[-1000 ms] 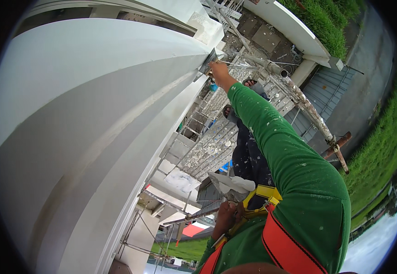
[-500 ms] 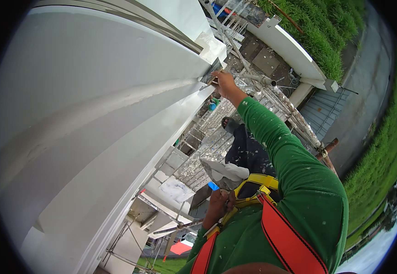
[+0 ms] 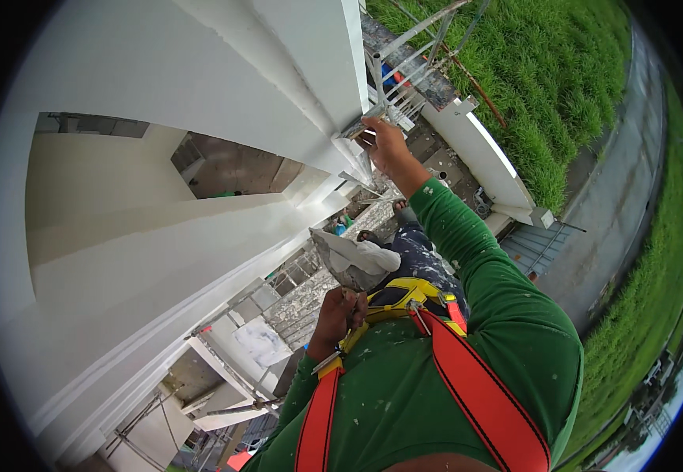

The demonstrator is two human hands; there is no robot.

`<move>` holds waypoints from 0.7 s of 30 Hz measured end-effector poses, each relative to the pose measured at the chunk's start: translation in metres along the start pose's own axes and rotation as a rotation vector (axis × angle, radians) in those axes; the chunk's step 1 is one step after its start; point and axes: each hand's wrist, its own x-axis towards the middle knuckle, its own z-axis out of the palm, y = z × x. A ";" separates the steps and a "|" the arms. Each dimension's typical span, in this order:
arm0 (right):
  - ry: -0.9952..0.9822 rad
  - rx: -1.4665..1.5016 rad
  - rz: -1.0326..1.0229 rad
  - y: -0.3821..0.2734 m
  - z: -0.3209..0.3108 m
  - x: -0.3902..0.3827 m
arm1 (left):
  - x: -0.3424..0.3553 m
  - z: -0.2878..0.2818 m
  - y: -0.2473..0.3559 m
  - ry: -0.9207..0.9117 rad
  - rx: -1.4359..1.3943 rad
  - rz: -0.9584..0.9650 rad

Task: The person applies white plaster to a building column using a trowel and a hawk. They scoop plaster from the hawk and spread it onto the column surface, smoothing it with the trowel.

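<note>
There are two hands, two flat metal tools, and one lump of white paste. The left hand (image 3: 337, 316) is low in front of the body, and its grip is closed around the handle end of the broad blade (image 3: 327, 248), on which the paste lump (image 3: 366, 256) lies. The right hand (image 3: 391, 148) is stretched forward; its grip is closed, with the fingers bent over the scraper (image 3: 355, 126), which is at the edge of the white wall (image 3: 310, 71). Whether the whole edge of this scraper touches the wall, I cannot tell. In the wall there is one large opening (image 3: 97, 197), at the left. Two red straps (image 3: 487, 377) cross the green shirt (image 3: 388, 393), above one yellow belt (image 3: 414, 295). Two feet (image 3: 399, 206) are seen beyond the paste, near the spattered planks (image 3: 298, 303). The broad blade and its paste hide a part of these planks. Farther ahead are a pipe railing (image 3: 422, 27), one low curved wall (image 3: 483, 161) and green grass (image 3: 554, 102).
</note>
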 end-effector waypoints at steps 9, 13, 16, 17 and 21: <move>-0.009 0.167 -0.185 -0.028 0.011 -0.172 | 0.000 0.018 0.045 -0.015 -0.035 0.212; -0.218 -0.120 -0.547 -0.037 0.041 -0.273 | 0.005 0.016 0.042 -0.021 -0.018 0.168; -0.686 -1.002 -0.538 -0.019 -0.027 -0.239 | 0.013 0.021 0.036 -0.091 -0.051 0.227; -0.564 -1.184 -0.457 0.002 -0.062 -0.211 | 0.012 0.020 0.036 -0.097 -0.051 0.197; -0.193 -1.577 -0.352 0.055 -0.153 -0.100 | 0.006 0.011 0.014 -0.064 0.028 0.029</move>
